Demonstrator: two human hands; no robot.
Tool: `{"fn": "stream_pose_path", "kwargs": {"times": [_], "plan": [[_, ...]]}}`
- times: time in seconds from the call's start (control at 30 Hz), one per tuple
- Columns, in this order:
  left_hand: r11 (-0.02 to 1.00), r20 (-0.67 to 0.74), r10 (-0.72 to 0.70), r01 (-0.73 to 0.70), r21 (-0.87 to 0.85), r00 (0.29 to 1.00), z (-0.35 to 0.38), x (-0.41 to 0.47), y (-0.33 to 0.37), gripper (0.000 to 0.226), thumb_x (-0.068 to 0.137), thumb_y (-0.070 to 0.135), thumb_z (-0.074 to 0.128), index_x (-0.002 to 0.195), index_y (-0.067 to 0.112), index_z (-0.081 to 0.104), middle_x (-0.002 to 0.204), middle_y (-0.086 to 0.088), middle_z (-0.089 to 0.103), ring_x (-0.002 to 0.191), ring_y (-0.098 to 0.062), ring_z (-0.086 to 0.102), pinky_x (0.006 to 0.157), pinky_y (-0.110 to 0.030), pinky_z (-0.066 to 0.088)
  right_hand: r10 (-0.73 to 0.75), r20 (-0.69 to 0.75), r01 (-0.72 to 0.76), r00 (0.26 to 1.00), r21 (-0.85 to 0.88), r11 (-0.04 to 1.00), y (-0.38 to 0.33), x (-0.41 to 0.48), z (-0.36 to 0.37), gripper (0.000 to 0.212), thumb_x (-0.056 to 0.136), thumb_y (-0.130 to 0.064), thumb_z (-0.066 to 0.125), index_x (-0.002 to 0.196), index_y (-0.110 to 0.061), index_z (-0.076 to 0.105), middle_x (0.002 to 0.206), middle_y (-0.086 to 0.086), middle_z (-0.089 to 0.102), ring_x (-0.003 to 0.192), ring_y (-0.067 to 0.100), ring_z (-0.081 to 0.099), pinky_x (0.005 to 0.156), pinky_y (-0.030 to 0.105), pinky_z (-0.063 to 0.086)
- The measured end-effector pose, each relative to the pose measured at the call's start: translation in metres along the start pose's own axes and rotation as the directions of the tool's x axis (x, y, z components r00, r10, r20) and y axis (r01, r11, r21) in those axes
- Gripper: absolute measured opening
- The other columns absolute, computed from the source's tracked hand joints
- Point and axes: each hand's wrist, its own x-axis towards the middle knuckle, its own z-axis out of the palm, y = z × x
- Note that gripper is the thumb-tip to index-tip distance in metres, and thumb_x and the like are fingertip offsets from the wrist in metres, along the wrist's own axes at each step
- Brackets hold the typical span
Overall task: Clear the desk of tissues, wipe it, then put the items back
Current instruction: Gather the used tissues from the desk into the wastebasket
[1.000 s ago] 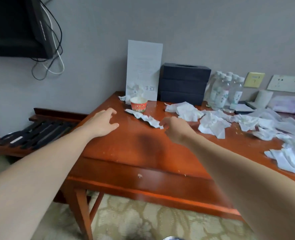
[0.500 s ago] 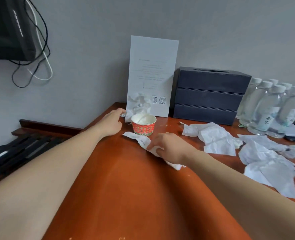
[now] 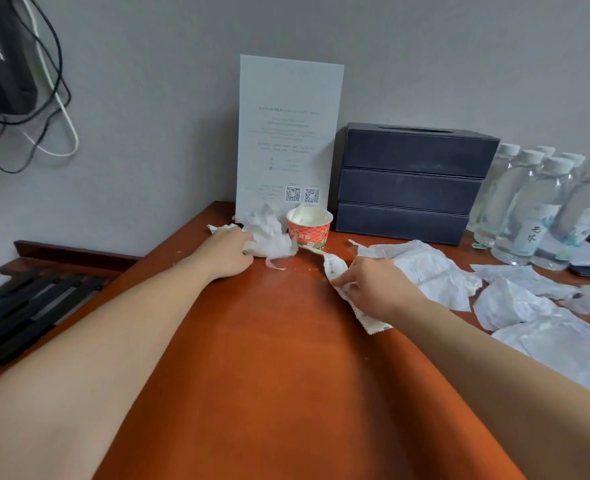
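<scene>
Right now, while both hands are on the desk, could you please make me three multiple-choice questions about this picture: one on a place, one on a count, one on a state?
1. Where is the crumpled tissue that the left hand grips?
A. On top of the dark box
B. Left of the red cup, in front of the white card
C. Behind the white card

2. How many tiers does the dark box have?
A. Two
B. Three
C. Five

3. What is the right hand doing?
A. Lying flat and open
B. Lifting the red cup
C. Pinching a paper strip

Key:
1 B, the tissue lies beside the cup's left side, below the card.
2 B, three stacked fronts show.
3 C, its fingers close on the strip's edge.
</scene>
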Motion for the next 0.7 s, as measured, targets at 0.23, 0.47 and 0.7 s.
{"fn": "stream_pose_path", "kwargs": {"times": [0.23,0.47,0.7], "plan": [[0.995,0.128,-0.055,0.044,0.089,0.990,-0.018,-0.058,0.013,0.023,0.088,0.031,0.054,0.073,0.016,0.046,0.077,0.001,0.049,0.066,-0.015,0.049,0.061,-0.031,0.038,0.088,0.196,-0.084,0.977,-0.027,0.996,-0.029,-0.033,-0.021,0.035,0.091,-0.021,0.048,0.119,-0.017,0.068,0.115,0.008,0.054,0.110,0.027,0.055,0.083,0.030,0.048],[0.988,0.282,-0.049,0.088,-0.128,0.958,-0.032,-0.130,0.058,0.061,0.086,0.079,0.038,0.071,0.023,0.056,0.076,0.006,0.054,0.069,-0.008,0.051,0.069,-0.027,0.038,0.064,0.392,-0.018,0.918,-0.119,0.993,-0.050,-0.093,-0.045,0.049,0.097,-0.029,0.053,0.145,-0.022,0.045,0.137,0.007,0.040,0.128,0.027,0.044,0.101,0.035,0.043],[0.995,0.232,0.089,-0.078,-0.056,0.969,-0.018,-0.194,0.077,0.031,0.099,0.032,0.048,0.076,0.019,0.064,0.064,0.004,0.042,0.063,-0.013,0.042,0.060,-0.028,0.031,0.091,0.215,-0.107,0.972,0.066,0.992,-0.048,-0.166,-0.039,0.039,0.097,-0.019,0.056,0.135,-0.023,0.057,0.114,-0.001,0.046,0.116,0.022,0.050,0.090,0.026,0.043]]}}
